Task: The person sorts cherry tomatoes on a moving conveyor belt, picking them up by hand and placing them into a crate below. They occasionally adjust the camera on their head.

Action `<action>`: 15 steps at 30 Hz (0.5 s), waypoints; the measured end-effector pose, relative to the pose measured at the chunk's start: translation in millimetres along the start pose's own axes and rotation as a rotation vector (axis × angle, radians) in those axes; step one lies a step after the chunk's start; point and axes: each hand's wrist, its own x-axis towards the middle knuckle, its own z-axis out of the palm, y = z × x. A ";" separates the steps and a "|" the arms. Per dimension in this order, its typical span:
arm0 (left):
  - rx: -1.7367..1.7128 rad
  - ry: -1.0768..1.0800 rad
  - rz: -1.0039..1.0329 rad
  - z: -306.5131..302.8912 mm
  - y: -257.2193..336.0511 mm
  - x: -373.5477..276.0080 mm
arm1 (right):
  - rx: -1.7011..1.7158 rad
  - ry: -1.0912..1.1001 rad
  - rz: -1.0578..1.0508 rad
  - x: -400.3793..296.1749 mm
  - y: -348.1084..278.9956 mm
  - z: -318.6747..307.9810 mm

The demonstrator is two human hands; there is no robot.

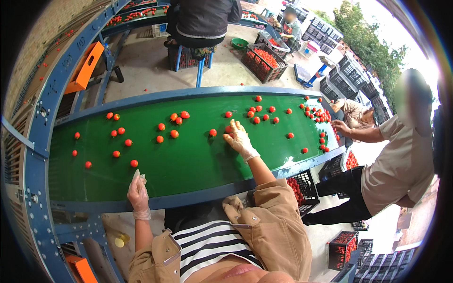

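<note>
A green conveyor belt [191, 166] runs across before me, with many red cherry tomatoes [174, 133] scattered over it. My right hand [240, 139], in a thin clear glove, reaches over the middle of the belt with its fingers spread. Beneath the thumb and fingers a tomato [229, 129] is partly hidden; no grip on it shows. Also gloved, my left hand [138, 192] is at the belt's near edge, its fingers close together and pointing away from me. Just beyond its fingertips lies a single tomato [134, 163]. Whether the left palm holds anything is hidden.
A blue metal frame [39, 152] borders the belt's left end. At the right end a co-worker's hand [340, 128] is beside clustered tomatoes [320, 116]. Below the near edge stands a black crate [308, 189] with tomatoes. Another person sits on a blue stool [200, 67] beyond.
</note>
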 end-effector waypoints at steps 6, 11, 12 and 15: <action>-0.016 -0.008 -0.020 -16.3 -12.1 5.9 | 0.030 -0.160 -0.221 -20.1 -62.1 4.3; -0.040 -0.021 -0.015 -33.0 -26.2 10.0 | 0.075 -0.079 -0.297 -47.6 -64.9 -11.2; -0.043 -0.016 -0.014 -36.0 -28.4 10.7 | 0.039 -0.065 -0.275 -54.5 -63.1 -17.6; -0.009 -0.039 -0.023 -44.8 -29.3 12.6 | -0.139 0.022 -0.065 -78.7 -48.1 -40.0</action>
